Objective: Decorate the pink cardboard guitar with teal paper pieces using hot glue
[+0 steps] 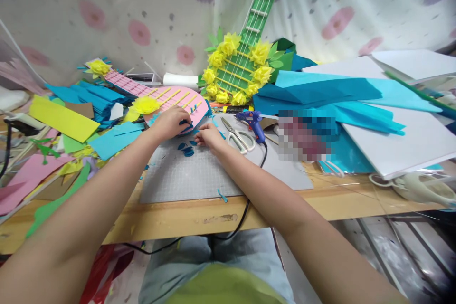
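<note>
My left hand (171, 122) rests on the near edge of a pink paper guitar (181, 97), fingers curled by a dark blue paper piece. A yellow paper flower (146, 104) sits on the guitar, left of that hand. Just right of the guitar's lower edge is my right hand (208, 136), its fingers pinched together; anything between them is too small to make out. Small dark blue paper pieces (187, 151) lie on the grey cutting mat (185, 175) below the hands.
Scissors (239, 137) and a blue glue gun (254, 123) with a black cord lie to the right. Behind stands a green paper guitar (235, 69) with yellow flowers. Blue paper sheets (313, 97) are stacked right; coloured scraps (64, 118) cover the left.
</note>
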{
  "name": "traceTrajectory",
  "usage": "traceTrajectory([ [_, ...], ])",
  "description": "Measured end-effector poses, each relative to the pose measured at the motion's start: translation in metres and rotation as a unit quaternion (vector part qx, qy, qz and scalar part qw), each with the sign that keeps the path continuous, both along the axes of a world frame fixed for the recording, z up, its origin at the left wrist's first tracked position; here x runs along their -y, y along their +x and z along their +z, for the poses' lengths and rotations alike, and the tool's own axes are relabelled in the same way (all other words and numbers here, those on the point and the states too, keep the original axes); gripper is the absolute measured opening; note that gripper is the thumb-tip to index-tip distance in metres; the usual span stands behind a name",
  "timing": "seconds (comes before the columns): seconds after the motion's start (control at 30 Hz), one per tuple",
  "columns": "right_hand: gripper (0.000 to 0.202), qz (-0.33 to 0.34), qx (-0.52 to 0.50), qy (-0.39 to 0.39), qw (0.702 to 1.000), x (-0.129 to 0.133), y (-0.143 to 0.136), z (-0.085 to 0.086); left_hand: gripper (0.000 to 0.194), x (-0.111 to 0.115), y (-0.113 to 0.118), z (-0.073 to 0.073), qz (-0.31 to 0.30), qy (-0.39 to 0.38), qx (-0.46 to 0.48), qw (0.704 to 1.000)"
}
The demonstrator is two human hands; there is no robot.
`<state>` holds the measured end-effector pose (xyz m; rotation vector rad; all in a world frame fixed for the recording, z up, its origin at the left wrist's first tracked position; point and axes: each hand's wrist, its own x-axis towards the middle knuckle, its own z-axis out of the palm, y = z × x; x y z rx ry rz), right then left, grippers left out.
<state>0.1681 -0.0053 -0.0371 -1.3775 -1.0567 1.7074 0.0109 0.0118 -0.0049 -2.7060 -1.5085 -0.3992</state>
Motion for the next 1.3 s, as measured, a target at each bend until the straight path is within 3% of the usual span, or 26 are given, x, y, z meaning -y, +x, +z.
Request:
traceTrajectory([
  [0.43, 0.027, -0.062, -0.009, -0.004, 0.998, 0.002, -0.023, -0.004, 0.019, 0.0, -0.001, -0.001, -0.006, 0.0, 0.007, 1.0],
  [0.83, 0.025, -0.055, -0.007, 0.023, 0.998, 0.004, -0.026, -0.004, 0.019, -0.001, -0.002, -0.003, -0.002, 0.0, 0.016, 1.0],
  [1.0, 0.027, -0.028, 0.05, 0.082, 0.995, 0.001, -0.022, -0.012, 0.018, -0.001, -0.001, -0.003, 0.002, 0.006, 0.012, 1.0],
  [1.17, 0.032, -0.012, 0.185, 0.216, 0.959, 0.0, -0.013, -0.019, 0.017, 0.0, -0.002, -0.003, 0.005, 0.011, 0.021, 1.0],
  [1.3, 0.033, -0.006, 0.207, 0.25, 0.946, 0.0, -0.01, -0.019, 0.018, 0.0, -0.001, -0.004, 0.004, 0.009, 0.028, 1.0],
])
